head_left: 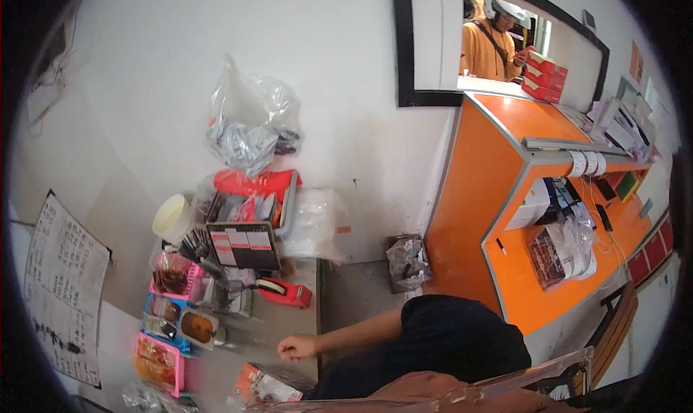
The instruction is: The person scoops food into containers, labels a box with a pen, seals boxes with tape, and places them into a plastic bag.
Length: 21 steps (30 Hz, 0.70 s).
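My right hand (296, 346) is loosely closed over the metal counter (303, 312) at lower centre, with nothing visible in it, at the end of my bare forearm and dark sleeve. An orange-and-white packet (262, 383) lies below it. To the left stand pink and blue baskets (155, 362) of packaged food and a small food container (198, 328). A red tape dispenser (285, 292) sits farther back, near a bin (216, 222) of red bags and packets. My left hand is out of view.
An orange service counter (491, 175) stands right, holding bagged items (559, 254). Beyond the window, a helmeted person (491, 45) in orange reaches toward stacked red boxes (541, 77). A waste bin (404, 265) is on the floor; plastic bags (245, 110) hang on the wall.
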{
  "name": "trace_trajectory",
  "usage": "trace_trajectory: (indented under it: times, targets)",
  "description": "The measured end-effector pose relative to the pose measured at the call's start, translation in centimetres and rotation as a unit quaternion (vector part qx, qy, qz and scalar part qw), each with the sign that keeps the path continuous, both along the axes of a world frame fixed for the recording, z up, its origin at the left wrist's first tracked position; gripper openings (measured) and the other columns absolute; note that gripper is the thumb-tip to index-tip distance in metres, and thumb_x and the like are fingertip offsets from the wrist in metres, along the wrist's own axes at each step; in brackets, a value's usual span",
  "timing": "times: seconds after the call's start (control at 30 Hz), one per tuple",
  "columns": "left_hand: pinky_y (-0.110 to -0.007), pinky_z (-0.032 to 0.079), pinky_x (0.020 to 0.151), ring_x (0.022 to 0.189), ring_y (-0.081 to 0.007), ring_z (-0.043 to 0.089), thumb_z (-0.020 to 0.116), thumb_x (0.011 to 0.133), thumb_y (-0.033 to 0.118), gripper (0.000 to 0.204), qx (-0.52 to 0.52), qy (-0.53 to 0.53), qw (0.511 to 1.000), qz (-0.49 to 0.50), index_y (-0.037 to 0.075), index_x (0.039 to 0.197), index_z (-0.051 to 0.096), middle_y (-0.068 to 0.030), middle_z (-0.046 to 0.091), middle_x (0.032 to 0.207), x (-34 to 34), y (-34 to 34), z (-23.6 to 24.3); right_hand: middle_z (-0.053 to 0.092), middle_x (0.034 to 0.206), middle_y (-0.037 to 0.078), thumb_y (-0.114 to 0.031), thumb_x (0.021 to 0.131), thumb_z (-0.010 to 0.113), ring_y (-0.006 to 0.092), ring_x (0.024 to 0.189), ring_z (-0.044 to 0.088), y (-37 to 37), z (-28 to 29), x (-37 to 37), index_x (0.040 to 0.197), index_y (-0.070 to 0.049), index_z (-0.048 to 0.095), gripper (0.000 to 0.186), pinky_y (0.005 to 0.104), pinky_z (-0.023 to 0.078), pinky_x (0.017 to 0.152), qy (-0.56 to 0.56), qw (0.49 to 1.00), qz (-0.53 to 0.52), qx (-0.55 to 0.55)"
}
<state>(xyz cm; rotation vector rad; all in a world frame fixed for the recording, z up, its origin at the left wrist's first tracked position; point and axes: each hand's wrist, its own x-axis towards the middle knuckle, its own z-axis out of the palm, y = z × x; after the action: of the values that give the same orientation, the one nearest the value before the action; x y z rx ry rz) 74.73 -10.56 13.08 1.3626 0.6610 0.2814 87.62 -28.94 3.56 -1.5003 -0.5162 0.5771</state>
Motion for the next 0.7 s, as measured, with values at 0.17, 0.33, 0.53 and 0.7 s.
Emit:
trace_trajectory:
  times: [0.17, 0.33, 0.53, 0.7]
  targets:
    - [-0.027, 0.032, 0.034, 0.04, -0.0112, 0.037, 0.055, 0.09, 0.02, 0.018, 0.012, -0.011, 0.998, -0.058, 0.005, 0.091, 0.046, -0.0037, 0.048, 0.06, 2.6, -1.5, -1.8, 0.058, 0.083, 0.002, -0.013, 0.09, 0.053, 0.0111, 0.072, 0.058, -5.7, -0.2, 2.2, 0.094, -0.003, 0.054, 0.011, 0.0255, 0.048, 0.063, -0.007, 0.991, -0.116, 0.067]
    - [-0.027, 0.033, 0.037, 0.043, -0.0118, 0.039, 0.055, 0.09, 0.02, 0.018, 0.029, -0.014, 0.99, -0.137, 0.004, 0.093, 0.047, -0.0043, 0.05, 0.063, 4.6, -5.1, -1.7, 0.059, 0.103, 0.009, -0.013, 0.089, 0.053, 0.0194, 0.098, 0.058, -10.3, -0.6, 1.3, 0.108, -0.001, 0.055, 0.023, 0.0336, 0.048, 0.079, -0.083, 0.989, 0.016, -0.124]
    - [-0.027, 0.034, 0.041, 0.048, -0.0126, 0.041, 0.055, 0.09, 0.021, 0.019, 0.052, -0.006, 0.964, -0.261, 0.004, 0.095, 0.048, -0.005, 0.051, 0.067, 6.8, -11.0, -3.4, 0.056, 0.115, 0.015, -0.02, 0.091, 0.05, 0.0259, 0.107, 0.054, -23.4, -9.6, -4.7, 0.12, -0.002, 0.051, 0.034, 0.0409, 0.045, 0.087, 0.108, 0.915, 0.24, -0.306]
    - [-0.028, 0.036, 0.044, 0.051, -0.0132, 0.043, 0.055, 0.089, 0.021, 0.02, 0.068, 0.0, 0.927, -0.368, 0.003, 0.097, 0.048, -0.0056, 0.052, 0.069, 7.7, -15.9, -5.5, 0.057, 0.114, 0.016, -0.021, 0.092, 0.049, 0.0272, 0.107, 0.054, -32.3, -11.9, -11.1, 0.122, -0.001, 0.05, 0.036, 0.0423, 0.044, 0.088, 0.295, 0.9, 0.084, -0.311]
